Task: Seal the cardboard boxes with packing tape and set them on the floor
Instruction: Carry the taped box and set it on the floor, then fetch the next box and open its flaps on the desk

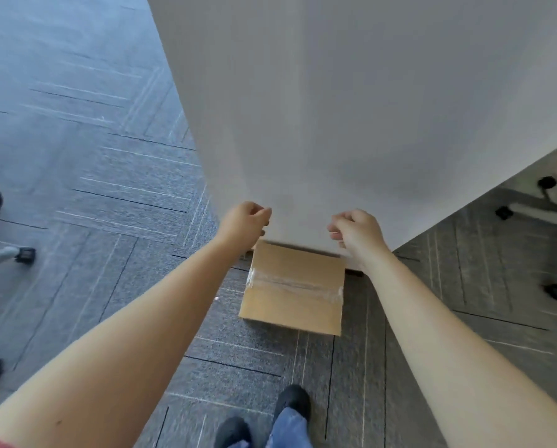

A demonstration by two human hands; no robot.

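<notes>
Both hands (243,221) (358,232) curled, empty; taped box (293,286) flat on floor, tape seam left-right.

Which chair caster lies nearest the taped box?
The black caster right of the box, under the table edge; the left-side casters lie farther across the carpet.

brown flat cardboard box (293,287) taped along its seam, on grey carpet floor (86,176) against white panel (351,108) | left hand (243,223), right hand (356,232) above it, fingers curled, holding nothing | black shoes (291,402) near
</notes>
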